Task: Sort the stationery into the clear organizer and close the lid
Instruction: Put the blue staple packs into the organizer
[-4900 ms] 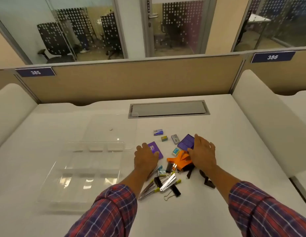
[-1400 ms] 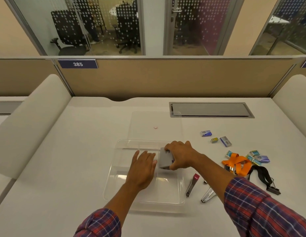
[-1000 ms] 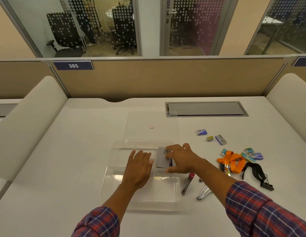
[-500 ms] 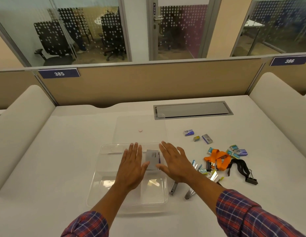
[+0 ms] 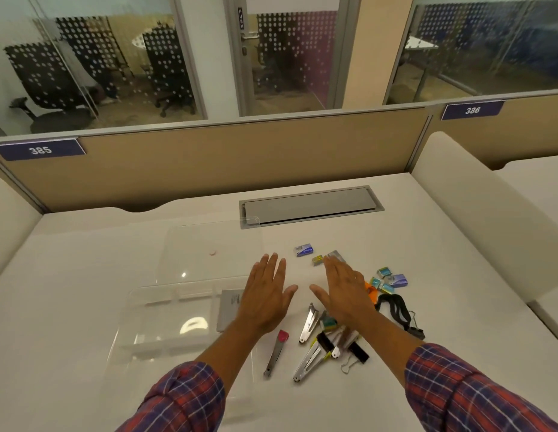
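Both hands [image 5: 265, 302] flat, empty — beside clear organizer [image 5: 165, 319]

White desk [image 5: 84, 275], clear organizer [image 5: 165, 322], open lid [image 5: 209, 244], scattered staplers [image 5: 308, 322], lanyards [image 5: 396, 307]

White desk [image 5: 84, 269] against tan partition [image 5: 240, 163]; behind, dotted glass walls [image 5: 121, 67], black office chairs [image 5: 50, 79].

I see warm, fairly dim indoor light from overhead. It puts bright glare spots on the clear organizer [image 5: 165, 319] and its open lid [image 5: 209, 244], and only soft, faint shadows on the white desk [image 5: 84, 275]. The wide lens bows the partition [image 5: 240, 157] and stretches my plaid sleeves [image 5: 477, 391] at the edges. The picture is slightly soft throughout.
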